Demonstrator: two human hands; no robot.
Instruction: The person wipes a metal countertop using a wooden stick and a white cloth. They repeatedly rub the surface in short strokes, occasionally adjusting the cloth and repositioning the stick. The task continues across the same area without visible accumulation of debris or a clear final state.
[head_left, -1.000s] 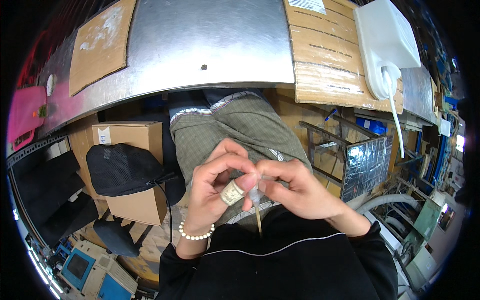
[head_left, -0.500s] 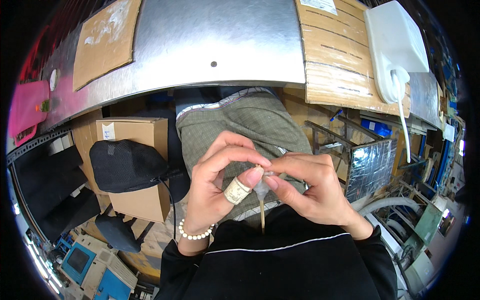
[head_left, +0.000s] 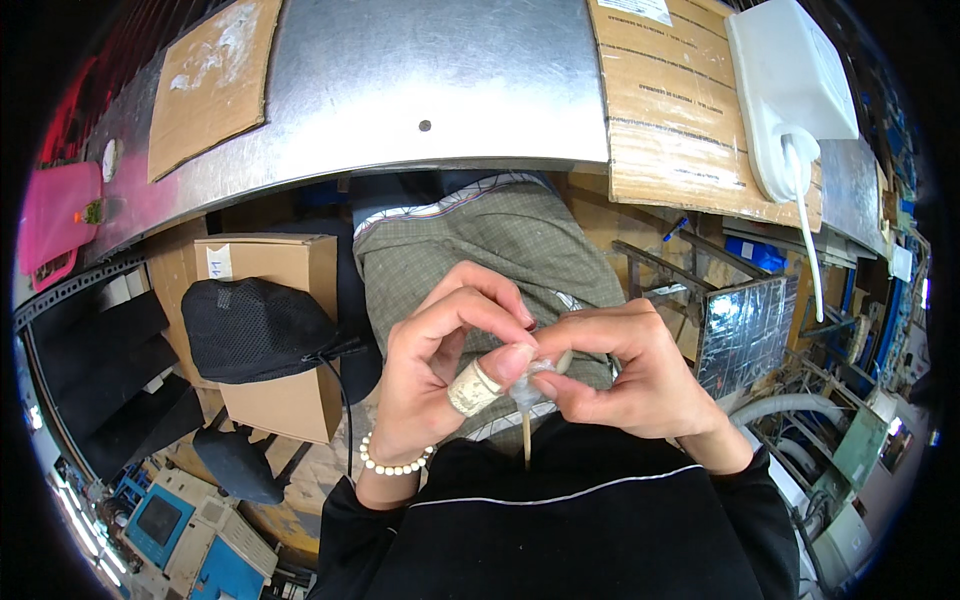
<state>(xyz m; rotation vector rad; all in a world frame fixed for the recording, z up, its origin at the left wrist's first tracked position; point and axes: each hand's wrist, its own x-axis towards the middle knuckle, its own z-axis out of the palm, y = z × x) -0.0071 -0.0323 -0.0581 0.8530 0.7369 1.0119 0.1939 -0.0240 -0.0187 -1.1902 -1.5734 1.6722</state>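
Head view: a thin, pale wooden stick hangs nearly upright in front of the wearer's black shirt, its upper part tucked into a crumpled wad of clear plastic. This plastic looks cloudy and whitish, bunched in loose folds and narrowing toward the stick. Both hands are together at the wad, over the grey cloth on the lap and below the metal table. On one side, the left hand, with a cream wrapping around its thumb and a bead bracelet at the wrist, pinches the top edge between thumb and fingers; on the other, the right hand grips the folds with thumb and bent forefinger. Compared with half a second ago, the right thumb sits lower, the plastic looks more rumpled and spread, and less of the stick shows beneath it. Fingertips cover the top of the wad, so the stick's upper end and anything wrapped inside cannot be made out. Its lower end is hard to tell against the shirt, and the left hand's remaining fingers are partly hidden.
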